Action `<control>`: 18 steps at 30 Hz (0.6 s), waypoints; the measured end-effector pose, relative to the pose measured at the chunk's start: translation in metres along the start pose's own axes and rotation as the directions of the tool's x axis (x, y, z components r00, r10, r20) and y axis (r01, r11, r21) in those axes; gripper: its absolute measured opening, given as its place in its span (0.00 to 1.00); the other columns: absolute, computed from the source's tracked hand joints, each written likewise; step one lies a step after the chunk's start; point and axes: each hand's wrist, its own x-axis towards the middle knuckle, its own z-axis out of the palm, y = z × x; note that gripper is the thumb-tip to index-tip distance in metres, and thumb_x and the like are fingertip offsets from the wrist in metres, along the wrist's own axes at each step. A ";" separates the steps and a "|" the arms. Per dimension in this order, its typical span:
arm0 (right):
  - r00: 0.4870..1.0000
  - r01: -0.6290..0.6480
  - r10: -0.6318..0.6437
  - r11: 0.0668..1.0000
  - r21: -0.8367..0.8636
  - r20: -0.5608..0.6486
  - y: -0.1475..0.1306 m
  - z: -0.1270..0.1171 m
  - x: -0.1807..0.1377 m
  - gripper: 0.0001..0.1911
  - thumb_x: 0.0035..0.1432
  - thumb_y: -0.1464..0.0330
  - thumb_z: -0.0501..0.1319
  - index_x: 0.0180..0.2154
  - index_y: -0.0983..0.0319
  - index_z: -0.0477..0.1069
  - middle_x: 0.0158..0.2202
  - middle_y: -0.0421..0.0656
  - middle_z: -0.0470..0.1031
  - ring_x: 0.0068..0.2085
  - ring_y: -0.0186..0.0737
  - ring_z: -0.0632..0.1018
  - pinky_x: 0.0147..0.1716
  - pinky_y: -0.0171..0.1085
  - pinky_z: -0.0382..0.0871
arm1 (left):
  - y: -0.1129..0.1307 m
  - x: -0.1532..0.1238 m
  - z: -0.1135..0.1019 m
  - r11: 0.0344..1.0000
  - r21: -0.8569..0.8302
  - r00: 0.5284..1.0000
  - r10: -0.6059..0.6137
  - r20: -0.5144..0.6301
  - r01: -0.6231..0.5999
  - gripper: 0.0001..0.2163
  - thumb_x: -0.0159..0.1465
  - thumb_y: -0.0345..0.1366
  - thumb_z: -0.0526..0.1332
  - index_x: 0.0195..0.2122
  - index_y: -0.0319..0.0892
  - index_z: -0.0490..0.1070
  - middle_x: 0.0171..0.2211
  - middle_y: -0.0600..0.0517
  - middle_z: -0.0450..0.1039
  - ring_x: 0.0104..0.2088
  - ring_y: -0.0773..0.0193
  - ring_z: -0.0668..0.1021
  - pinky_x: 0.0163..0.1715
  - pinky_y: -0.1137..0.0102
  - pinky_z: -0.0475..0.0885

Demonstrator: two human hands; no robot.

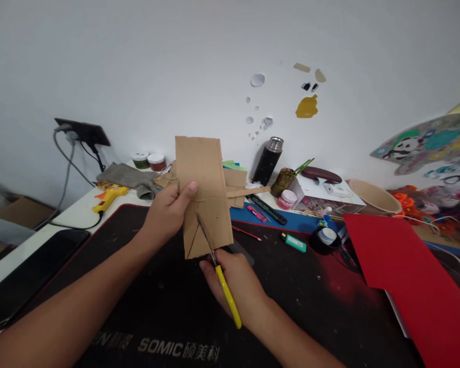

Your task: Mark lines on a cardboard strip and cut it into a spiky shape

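My left hand (172, 207) grips the left edge of an upright piece of brown cardboard (201, 174), thumb flat on its front face. A pair of scissors with yellow handles (227, 294) is in my right hand (235, 281), below the cardboard. One metal blade lies across the lower front of the cardboard, its tip pointing up and left; the other blade is not plainly visible. Beside the blade, a dark slanting line runs down to the lower left corner. I cannot tell whether it is a cut or a drawn mark.
A yellow glue gun (109, 198) and a phone (30, 276) lie at the left. Behind stand a black thermos (267, 162) and a pink-lidded jar (287, 199). A teal utility knife (294, 242) rests on the black mat (168, 301); red sheet (394, 255) at right.
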 end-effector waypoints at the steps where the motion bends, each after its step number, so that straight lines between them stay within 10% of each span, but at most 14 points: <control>1: 1.000 -0.009 0.009 1.000 0.006 -0.013 0.001 0.001 0.000 0.09 0.70 0.68 0.67 0.34 0.61 0.77 0.31 0.44 0.80 0.30 0.40 0.77 0.31 0.36 0.65 | 0.000 0.000 0.000 1.000 -0.013 1.000 -0.003 0.008 0.004 0.28 0.68 0.68 0.62 0.35 0.45 0.79 0.36 0.44 0.84 0.38 0.45 0.84 0.35 0.59 0.80; 18: 0.960 -0.139 0.051 0.941 0.308 0.276 -0.017 -0.030 -0.003 0.15 0.64 0.56 0.76 0.38 0.58 0.78 0.29 0.38 0.79 0.29 0.38 0.78 0.29 0.33 0.66 | -0.002 -0.002 0.002 0.993 -0.113 0.999 -0.043 0.020 0.045 0.29 0.66 0.69 0.66 0.41 0.43 0.80 0.36 0.43 0.85 0.39 0.44 0.85 0.33 0.60 0.81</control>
